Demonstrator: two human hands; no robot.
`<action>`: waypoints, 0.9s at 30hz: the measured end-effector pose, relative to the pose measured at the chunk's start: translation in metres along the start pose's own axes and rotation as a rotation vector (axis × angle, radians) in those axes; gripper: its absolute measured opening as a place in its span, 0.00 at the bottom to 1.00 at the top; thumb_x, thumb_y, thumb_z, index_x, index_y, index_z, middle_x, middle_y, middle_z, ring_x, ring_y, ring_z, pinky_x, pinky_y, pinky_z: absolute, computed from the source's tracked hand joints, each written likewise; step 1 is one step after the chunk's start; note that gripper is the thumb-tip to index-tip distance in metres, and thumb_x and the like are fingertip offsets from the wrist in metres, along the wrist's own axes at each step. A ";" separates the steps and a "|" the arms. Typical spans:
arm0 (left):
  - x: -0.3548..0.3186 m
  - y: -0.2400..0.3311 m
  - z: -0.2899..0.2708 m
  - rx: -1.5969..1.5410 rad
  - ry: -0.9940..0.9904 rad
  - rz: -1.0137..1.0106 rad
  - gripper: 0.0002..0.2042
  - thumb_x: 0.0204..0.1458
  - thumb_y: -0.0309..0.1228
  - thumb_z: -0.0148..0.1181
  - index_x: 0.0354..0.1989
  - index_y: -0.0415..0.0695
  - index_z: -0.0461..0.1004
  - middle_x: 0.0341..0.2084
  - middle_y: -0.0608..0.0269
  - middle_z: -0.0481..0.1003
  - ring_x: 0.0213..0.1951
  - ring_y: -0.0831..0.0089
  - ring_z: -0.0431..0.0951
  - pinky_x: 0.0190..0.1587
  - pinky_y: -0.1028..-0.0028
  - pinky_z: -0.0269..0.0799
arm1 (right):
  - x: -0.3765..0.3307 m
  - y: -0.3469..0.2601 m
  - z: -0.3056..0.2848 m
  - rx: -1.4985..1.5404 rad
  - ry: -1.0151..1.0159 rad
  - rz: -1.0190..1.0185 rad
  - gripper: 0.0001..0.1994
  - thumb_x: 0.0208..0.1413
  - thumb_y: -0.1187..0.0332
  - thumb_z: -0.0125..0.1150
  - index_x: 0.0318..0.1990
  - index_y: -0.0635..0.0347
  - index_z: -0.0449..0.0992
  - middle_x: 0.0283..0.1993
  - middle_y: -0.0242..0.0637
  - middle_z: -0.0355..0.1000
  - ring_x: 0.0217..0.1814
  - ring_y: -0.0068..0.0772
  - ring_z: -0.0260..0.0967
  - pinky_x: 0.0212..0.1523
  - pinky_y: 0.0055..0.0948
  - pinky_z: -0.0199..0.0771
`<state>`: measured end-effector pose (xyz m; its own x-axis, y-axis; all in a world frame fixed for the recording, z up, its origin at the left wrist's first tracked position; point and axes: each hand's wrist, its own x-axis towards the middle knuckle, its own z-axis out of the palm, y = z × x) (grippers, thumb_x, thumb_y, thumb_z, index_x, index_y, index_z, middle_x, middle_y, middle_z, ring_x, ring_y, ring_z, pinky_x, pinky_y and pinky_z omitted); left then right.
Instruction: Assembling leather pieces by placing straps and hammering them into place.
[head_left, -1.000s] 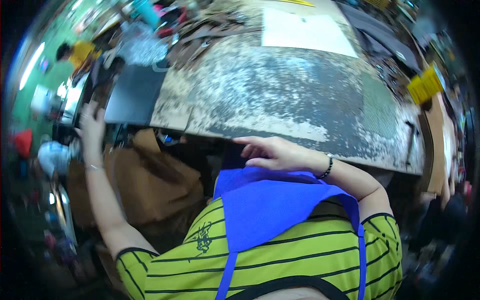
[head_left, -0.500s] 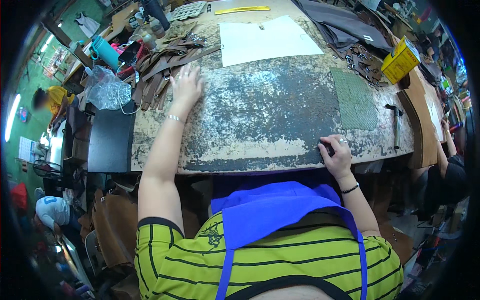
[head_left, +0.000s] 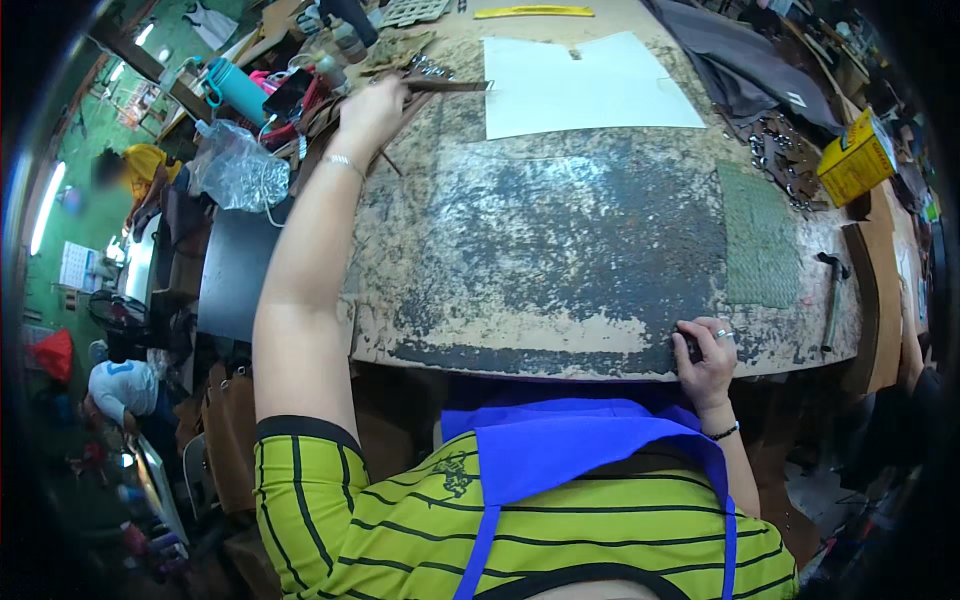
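Two bare hands work at a worn, paint-flecked table (head_left: 540,250), which fills the centre of the frame. The left hand (head_left: 372,112) reaches to the upper left, its forearm rising from the lower left, and lies over a heap of brown strips (head_left: 447,86). Its fingers bend down toward the strips, but whether they grip one cannot be told, since the back of the hand hides the contact. One strip runs rightward from the fingertips to the left edge of a white sheet (head_left: 590,95) at upper centre. The right hand (head_left: 708,358) rests at the near edge of the table, right of centre and low in the frame; its fingers are curled with the thumb near the index finger, and whether anything small is held between them cannot be told.

A clear plastic bag (head_left: 238,165) and a turquoise cup (head_left: 238,92) stand at upper left, above a dark panel (head_left: 238,272). Toward the right lie a green textured mat (head_left: 762,238) and, just beside it, a hammer (head_left: 832,305). A yellow can (head_left: 857,160) leans at upper right, below dark folded material (head_left: 745,60). Two people, one in a yellow top (head_left: 150,170) and one in a white shirt (head_left: 127,392), appear at far left.
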<state>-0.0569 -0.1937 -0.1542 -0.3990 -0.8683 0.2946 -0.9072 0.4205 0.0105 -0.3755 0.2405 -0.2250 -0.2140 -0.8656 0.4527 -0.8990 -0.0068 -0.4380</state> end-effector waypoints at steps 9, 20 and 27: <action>0.023 -0.119 -0.062 0.221 0.127 -0.092 0.17 0.56 0.44 0.39 0.41 0.47 0.71 0.35 0.45 0.75 0.40 0.48 0.74 0.43 0.54 0.68 | 0.005 -0.002 0.004 0.011 -0.004 -0.001 0.09 0.40 0.74 0.65 0.33 0.58 0.76 0.32 0.38 0.69 0.35 0.41 0.67 0.36 0.34 0.67; 0.020 -0.054 -0.011 0.284 -0.081 -0.047 0.25 0.43 0.43 0.52 0.54 0.53 0.69 0.51 0.58 0.69 0.53 0.61 0.69 0.56 0.53 0.60 | 0.008 0.000 0.003 0.001 -0.051 0.014 0.10 0.39 0.74 0.66 0.33 0.57 0.76 0.31 0.37 0.68 0.34 0.39 0.66 0.35 0.34 0.67; 0.045 -0.016 0.061 0.174 -0.152 0.036 0.25 0.50 0.36 0.50 0.60 0.52 0.61 0.57 0.57 0.65 0.60 0.57 0.61 0.59 0.46 0.51 | 0.010 0.001 -0.001 -0.012 -0.045 0.044 0.10 0.38 0.74 0.66 0.32 0.56 0.77 0.30 0.35 0.69 0.34 0.38 0.66 0.35 0.33 0.67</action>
<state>-0.0680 -0.2556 -0.1994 -0.4347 -0.8890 0.1439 -0.8962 0.4113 -0.1662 -0.3784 0.2320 -0.2201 -0.2358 -0.8867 0.3977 -0.8938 0.0372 -0.4470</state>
